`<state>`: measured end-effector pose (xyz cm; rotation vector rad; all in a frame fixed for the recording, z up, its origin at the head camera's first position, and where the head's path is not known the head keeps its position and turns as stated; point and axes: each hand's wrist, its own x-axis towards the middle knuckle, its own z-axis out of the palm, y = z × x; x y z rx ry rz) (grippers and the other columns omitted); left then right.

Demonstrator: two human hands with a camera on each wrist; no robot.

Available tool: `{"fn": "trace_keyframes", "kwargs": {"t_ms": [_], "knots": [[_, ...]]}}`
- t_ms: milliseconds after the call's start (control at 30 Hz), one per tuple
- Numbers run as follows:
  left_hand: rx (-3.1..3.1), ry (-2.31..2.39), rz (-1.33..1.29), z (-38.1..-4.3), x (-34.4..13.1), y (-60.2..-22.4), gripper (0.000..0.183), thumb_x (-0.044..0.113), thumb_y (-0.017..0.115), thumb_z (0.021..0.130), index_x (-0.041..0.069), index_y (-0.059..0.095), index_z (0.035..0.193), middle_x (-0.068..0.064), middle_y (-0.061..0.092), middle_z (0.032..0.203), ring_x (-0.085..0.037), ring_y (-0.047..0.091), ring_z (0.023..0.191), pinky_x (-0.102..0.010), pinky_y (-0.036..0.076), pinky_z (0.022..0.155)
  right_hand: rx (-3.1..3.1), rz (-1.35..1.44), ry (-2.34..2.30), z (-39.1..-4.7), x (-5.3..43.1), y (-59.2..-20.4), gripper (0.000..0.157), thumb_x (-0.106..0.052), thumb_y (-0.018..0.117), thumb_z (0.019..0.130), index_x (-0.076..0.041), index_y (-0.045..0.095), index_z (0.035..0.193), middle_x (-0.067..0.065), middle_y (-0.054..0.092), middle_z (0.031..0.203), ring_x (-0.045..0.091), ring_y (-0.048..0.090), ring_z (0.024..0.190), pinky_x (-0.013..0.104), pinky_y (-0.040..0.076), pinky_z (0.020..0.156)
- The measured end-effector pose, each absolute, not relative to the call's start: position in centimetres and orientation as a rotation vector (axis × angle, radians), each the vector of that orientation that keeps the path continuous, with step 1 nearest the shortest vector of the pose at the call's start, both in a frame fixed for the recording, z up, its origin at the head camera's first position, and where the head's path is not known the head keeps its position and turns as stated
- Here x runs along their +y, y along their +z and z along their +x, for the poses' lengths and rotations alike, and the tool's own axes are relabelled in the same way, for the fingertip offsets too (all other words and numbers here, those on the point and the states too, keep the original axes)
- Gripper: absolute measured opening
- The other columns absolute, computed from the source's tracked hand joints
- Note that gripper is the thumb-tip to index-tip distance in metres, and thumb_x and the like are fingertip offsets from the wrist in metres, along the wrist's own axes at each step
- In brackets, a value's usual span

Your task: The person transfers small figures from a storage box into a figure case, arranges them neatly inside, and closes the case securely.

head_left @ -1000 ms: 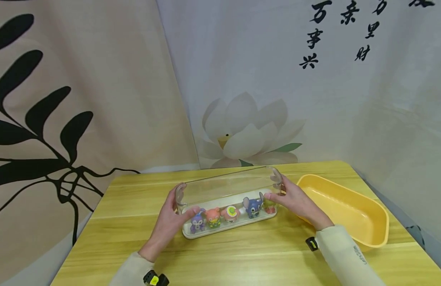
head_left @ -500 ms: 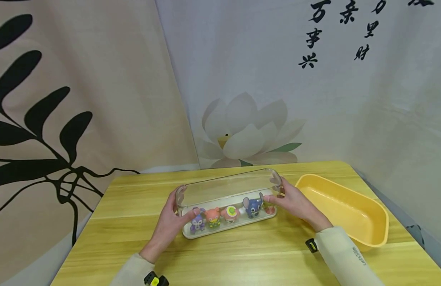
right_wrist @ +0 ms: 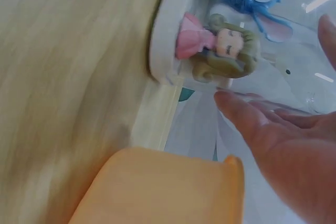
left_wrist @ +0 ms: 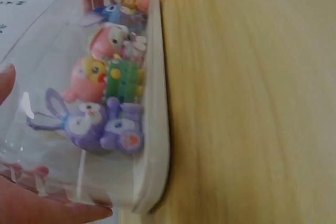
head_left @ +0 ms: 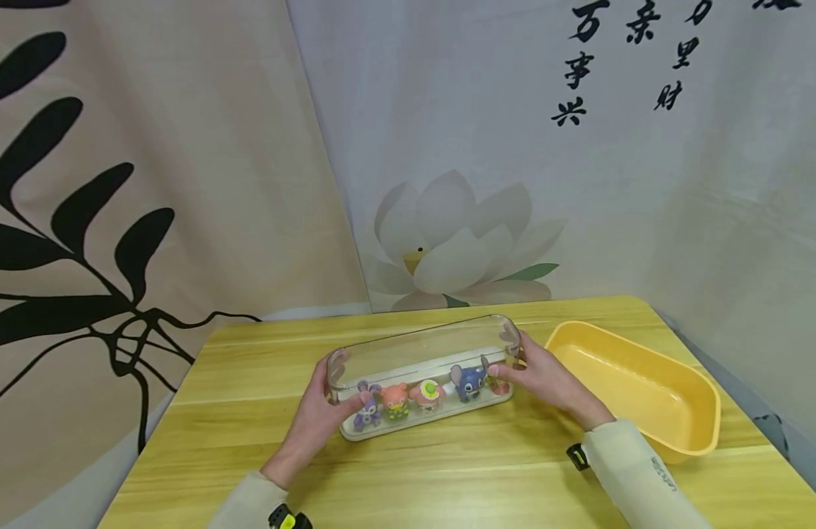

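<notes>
A clear plastic cover [head_left: 417, 353] stands over a long white base [head_left: 441, 417] bearing several small toy figures. Among them are a purple rabbit [left_wrist: 86, 121], a pink figure in green [left_wrist: 86, 80], a blue big-eared figure [head_left: 469, 382] and a girl in pink [right_wrist: 226, 45]. My left hand [head_left: 315, 415] grips the cover's left end, thumb on the front side. At the opposite end my right hand [head_left: 546, 378] holds it the same way. In the right wrist view, fingers [right_wrist: 247, 114] lie along the cover's end wall. Whether the cover is fully seated on the base I cannot tell.
A yellow plastic tray [head_left: 645, 389] lies on the wooden table [head_left: 447, 477], just right of my right forearm. Behind the table's far edge hang cloth backdrops [head_left: 460, 110] with printed leaves, a lotus and characters.
The cover's upper edge has sunk slightly between both hands. The base and my left hand have shifted a little to the right. The yellow tray stays put.
</notes>
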<state>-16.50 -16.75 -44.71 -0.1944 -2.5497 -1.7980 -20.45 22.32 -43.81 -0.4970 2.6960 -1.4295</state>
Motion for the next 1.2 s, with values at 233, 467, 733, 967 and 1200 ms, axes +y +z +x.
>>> {"fn": "trace_keyframes", "kwargs": {"t_ms": [233, 467, 733, 967, 1200], "knots": [[-2.561, -1.761, -0.237, -17.2, -16.8, -45.6, 0.087, 0.036, 0.079, 0.093, 0.023, 0.026, 0.161, -0.017, 0.035, 0.164, -0.044, 0.031, 0.151, -0.069, 0.036, 0.114, 2.711, -0.501, -1.395, -20.7, 22.5, -43.9, 0.092, -0.039, 0.072, 0.098, -0.004, 0.018, 0.164, 0.031, 0.037, 0.158, 0.056, 0.043, 0.138, 0.066, 0.047, 0.107], [-2.518, -1.754, -0.307, -17.9, -16.5, -46.3, 0.083, 0.033, 0.077, 0.095, 0.024, 0.027, 0.160, -0.010, 0.038, 0.163, -0.041, 0.035, 0.149, -0.069, 0.037, 0.114, 2.693, -0.482, -1.410, -21.0, 22.8, -43.8, 0.095, -0.040, 0.072, 0.098, -0.007, 0.013, 0.166, 0.033, 0.038, 0.157, 0.055, 0.043, 0.140, 0.065, 0.048, 0.107], [-2.579, -1.699, -0.275, -17.5, -16.4, -46.5, 0.092, 0.038, 0.078, 0.093, 0.021, 0.021, 0.164, -0.018, 0.036, 0.164, -0.045, 0.035, 0.148, -0.072, 0.033, 0.115, 2.708, -0.441, -1.384, -20.5, 23.3, -44.1, 0.096, -0.043, 0.073, 0.097, -0.006, 0.016, 0.165, 0.029, 0.042, 0.156, 0.052, 0.045, 0.139, 0.064, 0.047, 0.109], [-2.723, -1.514, -0.250, -16.4, -16.9, -44.9, 0.104, 0.046, 0.076, 0.093, 0.028, 0.006, 0.168, -0.021, 0.021, 0.169, -0.050, 0.026, 0.150, -0.076, 0.024, 0.115, 2.801, -0.488, -1.352, -19.3, 23.8, -42.9, 0.097, -0.042, 0.069, 0.100, -0.004, 0.009, 0.166, 0.027, 0.030, 0.164, 0.049, 0.038, 0.145, 0.062, 0.041, 0.115], [-2.641, -1.338, -0.412, -15.9, -19.3, -43.2, 0.081, 0.038, 0.061, 0.104, 0.029, 0.012, 0.168, -0.011, 0.012, 0.173, -0.050, 0.015, 0.154, -0.082, 0.018, 0.113, 3.026, -0.460, -1.127, -17.5, 25.3, -41.0, 0.079, -0.049, 0.050, 0.108, -0.015, 0.012, 0.168, 0.021, 0.022, 0.169, 0.051, 0.029, 0.149, 0.072, 0.029, 0.117]]}}
